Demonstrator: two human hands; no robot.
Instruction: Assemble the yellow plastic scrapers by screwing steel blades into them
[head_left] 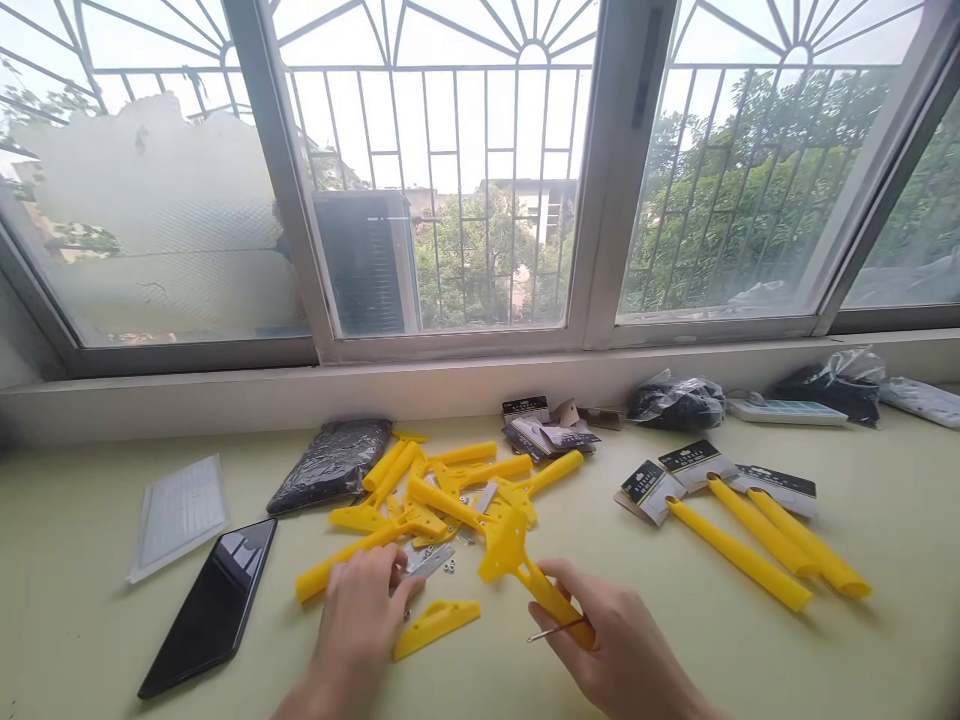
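My right hand (pixel 600 625) is closed round the handle of a yellow plastic scraper (pixel 506 550), its wide head pointing up and away. A thin metal rod, perhaps a hex key (pixel 553 631), sticks out to the left between the same fingers. My left hand (pixel 364 610) is low over the table, thumb and fingers closed at the near end of a flat metal blade (pixel 433 562). Small nuts (pixel 449 566) lie beside the blade. Just right of the left hand rests a loose yellow clamp piece (pixel 436 626). Beyond both hands is a pile of yellow scraper handles (pixel 450 500).
On the left lie a black phone (pixel 214 605), a clear plastic case (pixel 180 515) and a black bag (pixel 330 465). Three yellow tubular handles (pixel 742 555) with card tags (pixel 694 460) lie right. More cards (pixel 551 430) and plastic bags (pixel 675 400) line the window ledge.
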